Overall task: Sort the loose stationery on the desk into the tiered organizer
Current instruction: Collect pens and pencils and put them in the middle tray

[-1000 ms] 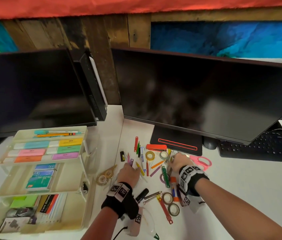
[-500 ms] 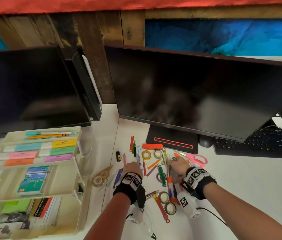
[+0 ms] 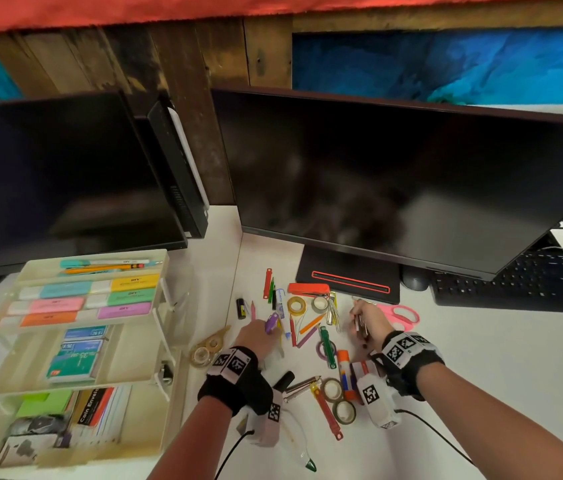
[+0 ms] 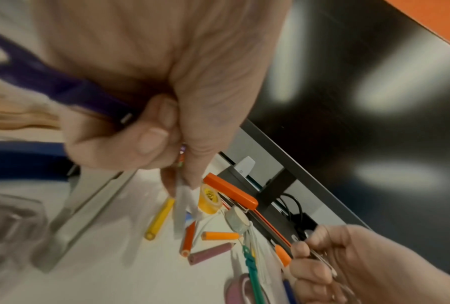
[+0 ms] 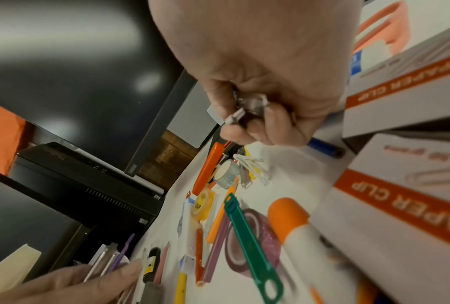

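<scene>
Head view: the organizer (image 3: 166,292) stands at the desk's (image 3: 481,358) left edge, with highlighters (image 3: 83,299) on its top tier, boxes (image 3: 76,355) on the middle tier and envelopes (image 3: 100,410) at the bottom. Loose pencils (image 3: 311,323), tape rolls (image 3: 295,305) and a stapler (image 3: 309,290) lie mid-desk. The left hand (image 3: 256,337) grips a purple pen (image 3: 271,323); the right hand (image 3: 370,323) clenches metal clips (image 5: 247,109).

An orange stapler (image 3: 309,290) lies beside a yellow tape roll (image 3: 296,305) on the white desk (image 3: 481,358). Pink scissors (image 3: 401,315) sit right of the stapler; the blurred item nearest the yellow roll looks purple (image 3: 272,322).
</scene>
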`<state>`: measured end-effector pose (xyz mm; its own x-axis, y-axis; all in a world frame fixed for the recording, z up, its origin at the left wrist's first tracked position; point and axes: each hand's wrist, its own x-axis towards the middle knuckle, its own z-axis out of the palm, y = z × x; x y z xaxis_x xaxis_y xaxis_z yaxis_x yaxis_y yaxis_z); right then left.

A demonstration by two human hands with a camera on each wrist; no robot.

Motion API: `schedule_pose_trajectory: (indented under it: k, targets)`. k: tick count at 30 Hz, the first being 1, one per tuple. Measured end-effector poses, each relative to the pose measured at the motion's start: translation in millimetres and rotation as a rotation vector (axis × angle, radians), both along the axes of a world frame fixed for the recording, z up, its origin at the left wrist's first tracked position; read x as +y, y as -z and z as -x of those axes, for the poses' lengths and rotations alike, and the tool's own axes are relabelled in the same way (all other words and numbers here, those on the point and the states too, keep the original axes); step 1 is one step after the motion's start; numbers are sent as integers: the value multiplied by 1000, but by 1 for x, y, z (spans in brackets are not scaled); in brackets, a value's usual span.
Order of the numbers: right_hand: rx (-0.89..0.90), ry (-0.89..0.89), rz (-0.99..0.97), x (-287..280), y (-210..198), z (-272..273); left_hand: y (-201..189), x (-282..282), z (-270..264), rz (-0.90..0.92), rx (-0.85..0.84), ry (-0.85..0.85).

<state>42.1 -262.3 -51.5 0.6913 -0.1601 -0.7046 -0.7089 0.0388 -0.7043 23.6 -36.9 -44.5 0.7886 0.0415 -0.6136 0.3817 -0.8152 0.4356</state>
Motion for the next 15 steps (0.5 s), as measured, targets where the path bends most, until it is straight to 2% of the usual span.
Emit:
schedule_pose_trajectory:
  k: [6,12,15]
  targets:
    - [21,26,-91,11,-2,1,-2,5,0,92,-37,-52]
    - [-13,-43,-8,15,-6,2,-8,6,2,129,-58,21]
    - [-58,-68,61,16,-10,4,-8,6,4,283,36,-84]
